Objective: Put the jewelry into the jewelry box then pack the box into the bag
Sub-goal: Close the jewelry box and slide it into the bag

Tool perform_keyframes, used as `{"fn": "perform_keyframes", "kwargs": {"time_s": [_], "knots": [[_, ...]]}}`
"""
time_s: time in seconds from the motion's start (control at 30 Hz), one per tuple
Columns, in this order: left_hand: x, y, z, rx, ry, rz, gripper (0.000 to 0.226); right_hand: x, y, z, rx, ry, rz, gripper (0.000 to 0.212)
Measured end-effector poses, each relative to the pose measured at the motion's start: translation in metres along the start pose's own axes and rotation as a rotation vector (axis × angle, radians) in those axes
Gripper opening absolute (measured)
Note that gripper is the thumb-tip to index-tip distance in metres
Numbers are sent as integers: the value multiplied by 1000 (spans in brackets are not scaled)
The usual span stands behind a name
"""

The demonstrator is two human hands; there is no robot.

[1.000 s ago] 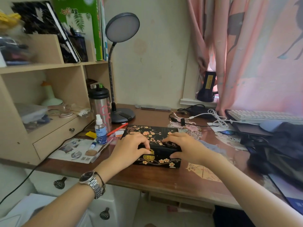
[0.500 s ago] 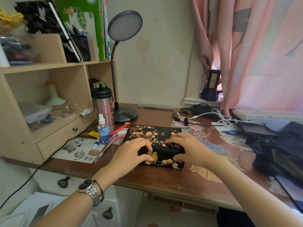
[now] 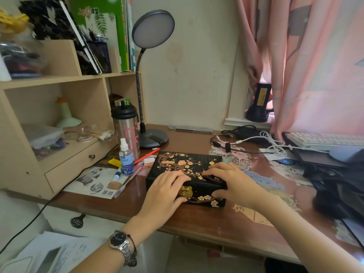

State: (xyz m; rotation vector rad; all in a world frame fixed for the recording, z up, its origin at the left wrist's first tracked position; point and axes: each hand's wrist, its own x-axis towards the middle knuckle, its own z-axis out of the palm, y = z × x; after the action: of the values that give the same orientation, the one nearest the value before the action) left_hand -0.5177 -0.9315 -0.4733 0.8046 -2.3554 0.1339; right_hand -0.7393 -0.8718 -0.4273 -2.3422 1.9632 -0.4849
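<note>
Little has shifted over the last second: both hands have stayed on the front of the jewelry box (image 3: 187, 174), though the left hand (image 3: 165, 192) has slid a touch lower, so its thumb now sits under the gold clasp (image 3: 186, 191) and its fingers curl over the lid's front edge above it. Across from it, the right hand (image 3: 234, 182) keeps the same grip as before, fingers bent over the lid near the right corner and thumb pressed against the front wall. From here the lid looks down, though the hands cover the seam and I can't be sure it is fully closed.

Black lacquer with pink blossoms, the box rests flat on the wooden desk (image 3: 206, 223), near its front edge, just right of a small spray bottle (image 3: 125, 157) and a red pen (image 3: 146, 155). Behind them stand a steel tumbler (image 3: 126, 131) and a desk lamp (image 3: 152, 79). A dark bag (image 3: 342, 192) lies at the desk's right end, well apart from the box. On the left wrist is a metal watch (image 3: 121, 244).
</note>
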Motion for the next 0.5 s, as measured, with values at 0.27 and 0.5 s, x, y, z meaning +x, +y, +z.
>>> {"fn": "perform_keyframes", "kwargs": {"time_s": [0.27, 0.5], "knots": [[5, -10, -6, -223, 25, -95, 56, 0, 3, 2, 9, 4, -10, 58], [7, -45, -13, -412, -57, -468, 93, -13, 4, 28, 215, 157, 139, 83]]}}
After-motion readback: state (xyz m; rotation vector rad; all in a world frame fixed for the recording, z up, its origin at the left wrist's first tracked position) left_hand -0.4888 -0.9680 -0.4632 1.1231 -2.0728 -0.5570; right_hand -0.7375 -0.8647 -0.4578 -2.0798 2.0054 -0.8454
